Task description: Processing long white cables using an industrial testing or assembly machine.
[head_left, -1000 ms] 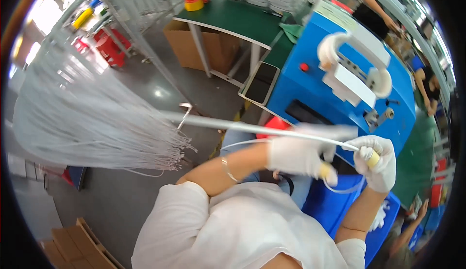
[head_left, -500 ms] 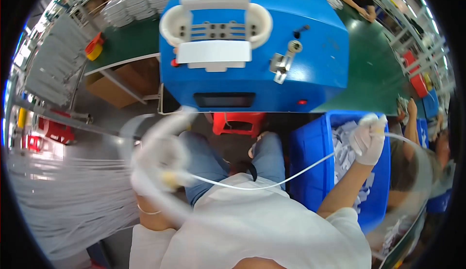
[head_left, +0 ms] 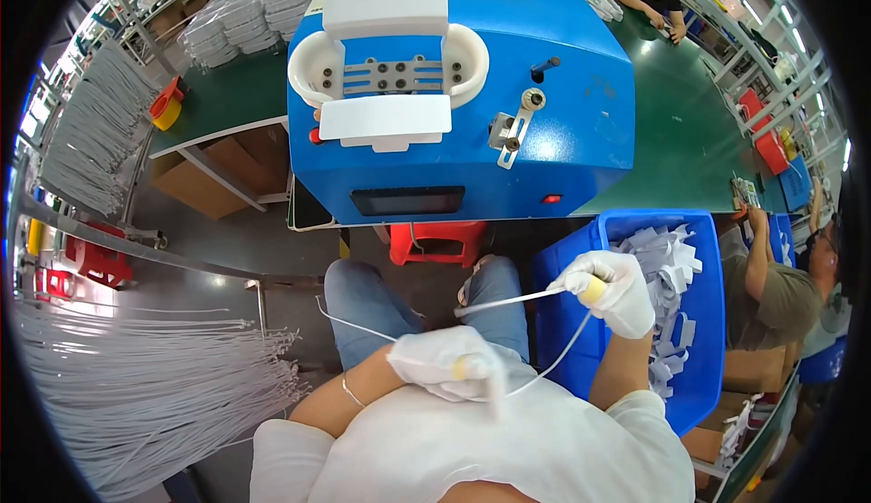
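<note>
Shows, at the upper left of the frame, a curtain of thin grey-white strands (head_left: 91, 131) and, at lower left, a dense fan of slim, glossy white cords (head_left: 154, 376). Then a squat yellow-and-red roll (head_left: 165, 115) and stacked white bundles (head_left: 245, 18), both on a smooth green surface (head_left: 231, 86). At top centre, a blue machine (head_left: 581, 77), smooth-cased, with rounded white guides (head_left: 313, 66) and flat metal bars (head_left: 422, 77) between. Farther right, a straight-walled blue plastic bin (head_left: 581, 312), heaped with angular, curled white scraps (head_left: 667, 285).

Has a thin, round white cable (head_left: 513, 301) at lower centre, bending loosely between left hand (head_left: 445, 362) and right hand (head_left: 617, 299), both in soft white gloves with yellow bands (head_left: 592, 292) at the fingers. Bends the left fingers inward before the white shirt (head_left: 517, 453); cannot tell how far closed, or with what in hold. Closes the right fingers, right of centre, on the cable, thumb and fingertips together.

Loses the fan of cords at the dark left rim. Blurs the left fingertips, and hides a stretch of cable about that hand. Cuts off the stacked bundles at the top edge. Half hides, at far right, a seated person in olive (head_left: 785, 299).
</note>
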`<action>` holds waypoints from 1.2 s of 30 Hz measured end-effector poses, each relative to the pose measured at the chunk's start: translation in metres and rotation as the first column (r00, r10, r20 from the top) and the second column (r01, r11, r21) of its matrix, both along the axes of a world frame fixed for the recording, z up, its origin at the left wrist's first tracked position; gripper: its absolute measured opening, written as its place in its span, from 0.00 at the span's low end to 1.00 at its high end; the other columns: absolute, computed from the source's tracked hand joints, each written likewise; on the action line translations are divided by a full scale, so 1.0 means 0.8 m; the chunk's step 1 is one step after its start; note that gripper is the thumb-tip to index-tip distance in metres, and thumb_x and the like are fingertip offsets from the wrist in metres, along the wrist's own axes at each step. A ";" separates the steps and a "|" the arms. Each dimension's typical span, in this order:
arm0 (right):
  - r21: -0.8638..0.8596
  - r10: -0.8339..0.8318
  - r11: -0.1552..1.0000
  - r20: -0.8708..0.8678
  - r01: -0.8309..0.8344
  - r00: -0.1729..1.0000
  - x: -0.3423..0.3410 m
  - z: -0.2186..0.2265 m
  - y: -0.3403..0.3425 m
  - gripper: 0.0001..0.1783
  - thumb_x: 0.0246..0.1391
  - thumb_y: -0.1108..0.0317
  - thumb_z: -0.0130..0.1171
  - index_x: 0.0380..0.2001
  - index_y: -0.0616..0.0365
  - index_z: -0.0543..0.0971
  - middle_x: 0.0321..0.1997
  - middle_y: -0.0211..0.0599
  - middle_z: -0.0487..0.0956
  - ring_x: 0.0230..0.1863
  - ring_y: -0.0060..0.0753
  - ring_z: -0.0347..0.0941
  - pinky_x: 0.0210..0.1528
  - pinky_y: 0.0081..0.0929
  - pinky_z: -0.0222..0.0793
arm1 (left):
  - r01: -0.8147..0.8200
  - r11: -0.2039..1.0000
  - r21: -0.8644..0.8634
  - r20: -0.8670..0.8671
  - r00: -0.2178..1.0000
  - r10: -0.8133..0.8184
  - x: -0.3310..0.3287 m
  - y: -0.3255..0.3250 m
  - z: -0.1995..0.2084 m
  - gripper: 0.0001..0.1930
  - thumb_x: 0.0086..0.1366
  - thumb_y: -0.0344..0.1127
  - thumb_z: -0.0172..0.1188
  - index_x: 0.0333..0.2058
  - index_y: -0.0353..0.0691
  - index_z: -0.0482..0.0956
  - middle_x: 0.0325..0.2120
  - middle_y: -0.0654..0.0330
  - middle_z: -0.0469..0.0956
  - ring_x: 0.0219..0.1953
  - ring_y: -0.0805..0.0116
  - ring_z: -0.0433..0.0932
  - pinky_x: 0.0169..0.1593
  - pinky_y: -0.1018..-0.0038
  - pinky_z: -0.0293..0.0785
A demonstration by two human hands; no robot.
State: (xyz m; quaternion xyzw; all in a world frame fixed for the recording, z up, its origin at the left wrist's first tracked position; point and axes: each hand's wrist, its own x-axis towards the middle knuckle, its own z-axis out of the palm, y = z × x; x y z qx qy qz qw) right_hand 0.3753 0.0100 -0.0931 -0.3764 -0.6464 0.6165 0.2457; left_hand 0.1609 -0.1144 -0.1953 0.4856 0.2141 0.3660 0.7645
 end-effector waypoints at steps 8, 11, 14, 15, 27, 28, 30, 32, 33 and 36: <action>0.015 0.045 0.999 -0.364 -0.042 0.930 0.093 -0.017 0.039 0.12 0.51 0.64 0.62 0.28 0.64 0.78 0.20 0.33 0.77 0.19 0.18 0.70 0.21 0.16 0.67 | -0.333 0.497 -0.801 0.445 0.224 0.867 -0.024 0.009 -0.026 0.23 0.67 0.57 0.44 0.20 0.49 0.73 0.08 0.69 0.61 0.06 0.79 0.53 0.09 0.80 0.51; -0.316 -0.537 0.842 -0.398 0.438 0.744 0.160 -0.041 0.080 0.15 0.61 0.57 0.50 0.32 0.58 0.78 0.11 0.23 0.63 0.10 0.11 0.58 0.10 0.16 0.56 | -0.646 0.393 -0.654 0.476 0.052 0.878 -0.106 -0.029 -0.039 0.24 0.69 0.54 0.41 0.20 0.46 0.71 0.07 0.70 0.56 0.05 0.79 0.48 0.07 0.81 0.49; 0.473 -0.667 0.679 0.077 0.562 0.741 0.148 -0.049 0.085 0.16 0.62 0.61 0.48 0.44 0.61 0.77 0.27 0.33 0.76 0.28 0.23 0.72 0.36 0.23 0.70 | -0.861 0.273 -0.429 0.301 0.149 0.942 -0.121 -0.050 -0.020 0.22 0.70 0.52 0.41 0.22 0.45 0.68 0.08 0.70 0.53 0.06 0.81 0.48 0.08 0.83 0.47; 0.854 -0.770 0.381 0.081 0.355 0.633 0.125 -0.058 0.079 0.18 0.62 0.62 0.48 0.48 0.63 0.76 0.37 0.38 0.79 0.39 0.27 0.76 0.47 0.25 0.70 | -0.867 0.334 -0.370 0.310 0.223 0.924 -0.112 -0.045 -0.002 0.21 0.70 0.51 0.41 0.23 0.44 0.68 0.09 0.70 0.54 0.07 0.81 0.49 0.09 0.83 0.48; 0.642 -0.020 0.764 0.115 -0.059 0.993 -0.036 0.010 0.028 0.06 0.53 0.71 0.57 0.31 0.63 0.80 0.25 0.33 0.75 0.26 0.21 0.69 0.31 0.18 0.65 | -0.963 0.246 0.110 0.153 0.261 0.953 -0.109 0.041 0.135 0.13 0.65 0.40 0.56 0.32 0.35 0.75 0.17 0.67 0.69 0.15 0.86 0.61 0.16 0.89 0.54; 0.674 -0.058 0.737 0.122 -0.040 0.991 -0.029 0.010 0.035 0.06 0.53 0.71 0.57 0.30 0.64 0.80 0.25 0.32 0.75 0.27 0.21 0.69 0.31 0.18 0.64 | -0.961 0.246 0.123 0.119 0.260 0.958 -0.129 0.039 0.138 0.10 0.63 0.38 0.57 0.32 0.36 0.74 0.17 0.68 0.69 0.13 0.87 0.59 0.15 0.89 0.51; 0.679 -0.119 0.734 0.138 -0.007 0.983 -0.025 0.017 0.034 0.07 0.54 0.71 0.57 0.28 0.64 0.79 0.24 0.30 0.73 0.26 0.18 0.66 0.29 0.17 0.61 | -0.970 0.205 0.131 0.019 0.209 0.978 -0.142 0.047 0.149 0.08 0.62 0.35 0.59 0.31 0.37 0.74 0.15 0.69 0.68 0.12 0.86 0.59 0.15 0.88 0.50; 0.632 -0.200 0.766 0.061 0.117 0.978 -0.024 0.017 0.036 0.08 0.53 0.70 0.57 0.27 0.65 0.79 0.22 0.28 0.70 0.24 0.17 0.62 0.27 0.17 0.56 | -0.965 0.205 0.162 -0.018 0.205 0.979 -0.147 0.052 0.158 0.07 0.61 0.33 0.60 0.31 0.37 0.74 0.15 0.68 0.69 0.12 0.86 0.59 0.14 0.88 0.50; 0.652 -0.211 0.744 0.024 0.145 0.977 -0.025 0.016 0.039 0.07 0.53 0.71 0.57 0.26 0.65 0.79 0.21 0.26 0.68 0.23 0.15 0.59 0.26 0.15 0.53 | -0.957 0.211 0.198 -0.024 0.211 0.977 -0.151 0.056 0.163 0.07 0.62 0.33 0.60 0.31 0.37 0.74 0.16 0.67 0.70 0.12 0.87 0.60 0.14 0.88 0.50; 0.559 -0.258 0.798 -0.025 0.228 0.966 -0.029 0.029 0.043 0.08 0.54 0.71 0.57 0.26 0.64 0.79 0.21 0.24 0.69 0.24 0.14 0.59 0.26 0.14 0.53 | -0.944 0.199 0.262 -0.047 0.193 0.980 -0.164 0.064 0.172 0.08 0.63 0.34 0.59 0.32 0.35 0.73 0.18 0.63 0.73 0.12 0.86 0.60 0.14 0.89 0.52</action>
